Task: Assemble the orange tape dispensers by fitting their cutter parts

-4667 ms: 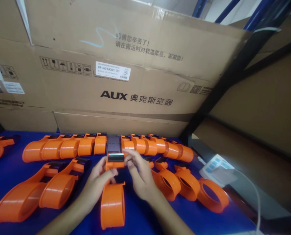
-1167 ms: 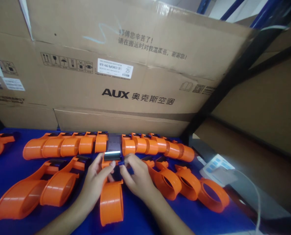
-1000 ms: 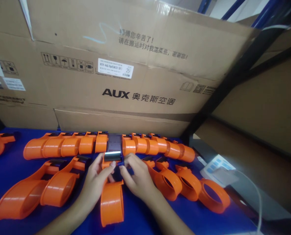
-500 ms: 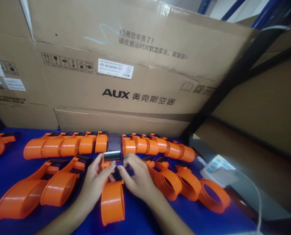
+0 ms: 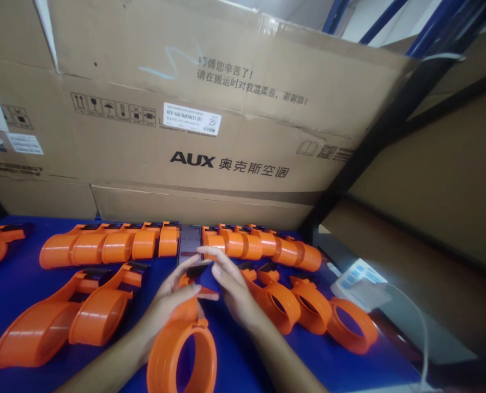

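An orange tape dispenser [image 5: 163, 349] is held between my two hands, its round ring hanging toward me with the opening facing the camera. My left hand [image 5: 171, 295] is closed around the upper frame from the left side, thumb on top. At the right of the same end, my right hand [image 5: 232, 286] has its fingers and thumb on a dark blue part [image 5: 210, 277] beside the black blade end. Some of its grip is hidden behind the dispenser. Just beyond my fingers lies a phone [image 5: 190, 240] on the blue surface.
Similar orange dispensers [image 5: 117, 248] stand in a back row, with more dispensers [image 5: 32, 333] at left and others at right near a loose orange ring [image 5: 353, 327]. A large cardboard box [image 5: 226, 125] rises behind. A white device [image 5: 361, 286] with a cable sits at right.
The dispenser has turned so its ring opening now faces me, and its blade end has tilted. My right hand's fingers have lifted and extended over the blue part.
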`<state>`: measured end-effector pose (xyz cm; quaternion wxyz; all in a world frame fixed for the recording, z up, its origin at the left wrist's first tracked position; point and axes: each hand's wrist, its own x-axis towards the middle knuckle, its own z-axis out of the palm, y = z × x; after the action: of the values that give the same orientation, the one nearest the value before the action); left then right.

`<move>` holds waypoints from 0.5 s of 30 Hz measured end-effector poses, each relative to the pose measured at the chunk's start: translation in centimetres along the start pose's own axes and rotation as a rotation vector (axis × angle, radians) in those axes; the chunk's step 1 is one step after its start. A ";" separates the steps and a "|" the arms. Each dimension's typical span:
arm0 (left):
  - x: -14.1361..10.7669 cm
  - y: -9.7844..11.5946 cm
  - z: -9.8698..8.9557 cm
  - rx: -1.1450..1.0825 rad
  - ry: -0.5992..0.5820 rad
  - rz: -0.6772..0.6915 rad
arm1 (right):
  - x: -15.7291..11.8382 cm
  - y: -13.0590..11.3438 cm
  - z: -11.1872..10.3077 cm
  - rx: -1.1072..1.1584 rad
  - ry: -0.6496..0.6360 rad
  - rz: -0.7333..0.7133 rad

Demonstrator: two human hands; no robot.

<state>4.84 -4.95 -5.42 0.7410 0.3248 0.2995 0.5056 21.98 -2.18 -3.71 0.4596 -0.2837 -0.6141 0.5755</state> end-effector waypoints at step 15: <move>0.0 -0.9 -0.2 0.092 0.103 0.120 | -0.1 1.0 1.8 -0.251 0.126 -0.055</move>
<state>5.17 -5.17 -6.21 0.6772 0.3494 0.3402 0.5510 20.28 -2.91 -4.52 0.4740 -0.3575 -0.6586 0.4623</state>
